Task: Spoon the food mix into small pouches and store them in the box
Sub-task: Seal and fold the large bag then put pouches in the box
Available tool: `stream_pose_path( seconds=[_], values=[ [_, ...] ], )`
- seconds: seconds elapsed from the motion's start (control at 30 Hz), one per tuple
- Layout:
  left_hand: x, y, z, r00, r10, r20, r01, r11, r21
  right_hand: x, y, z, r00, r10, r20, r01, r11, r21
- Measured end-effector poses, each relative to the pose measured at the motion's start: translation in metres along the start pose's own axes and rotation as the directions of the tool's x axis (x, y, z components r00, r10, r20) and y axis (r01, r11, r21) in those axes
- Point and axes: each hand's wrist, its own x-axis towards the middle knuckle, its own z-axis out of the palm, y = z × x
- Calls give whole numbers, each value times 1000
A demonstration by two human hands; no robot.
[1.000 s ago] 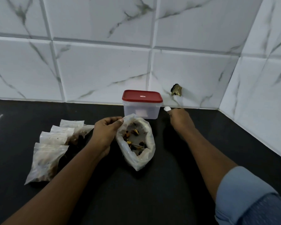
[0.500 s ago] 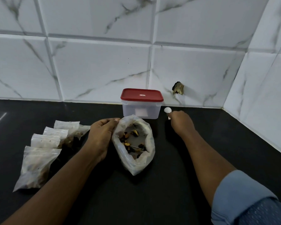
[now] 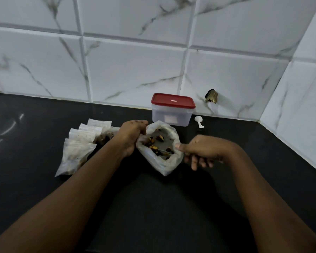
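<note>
An open clear plastic bag [image 3: 162, 165] with dark and yellow food mix [image 3: 158, 146] lies on the black counter [image 3: 153, 207]. My left hand [image 3: 130, 136] grips the bag's left rim. My right hand [image 3: 202, 150] pinches the right rim between thumb and fingers. A small white spoon [image 3: 199, 121] lies on the counter to the right of the box. The clear box [image 3: 171, 115] with its red lid [image 3: 172, 100] on stands behind the bag, against the wall. Several filled small pouches [image 3: 78, 148] lie in a row to the left.
White marble-look tiles [image 3: 135, 66] form the back wall, and a side wall [image 3: 299, 110] closes the corner at the right. A dark chipped hole [image 3: 211, 96] marks the tile to the right of the box.
My right hand let go of the white spoon beside the box and came back to take hold of the bag's right rim. My left hand kept its hold on the left rim.
</note>
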Motion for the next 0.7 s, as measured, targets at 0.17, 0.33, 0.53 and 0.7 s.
stream_pose_path(
  seconds=[0.17,0.33,0.53,0.7],
  values=[
    [-10,1,-7,999,-32,40,32,999,3,4,-10,13,986,-66,-150,89,984,156],
    [-14,11,-13,994,-108,-6,107,988,-111,11,-1,15,914,-22,-405,120,969,218],
    [-2,12,-15,990,-71,123,96,974,-206,17,2,10,907,-39,-419,255,844,473],
    [0,12,-12,991,12,137,14,982,-187,18,12,3,916,-21,-400,260,792,553]
  ],
)
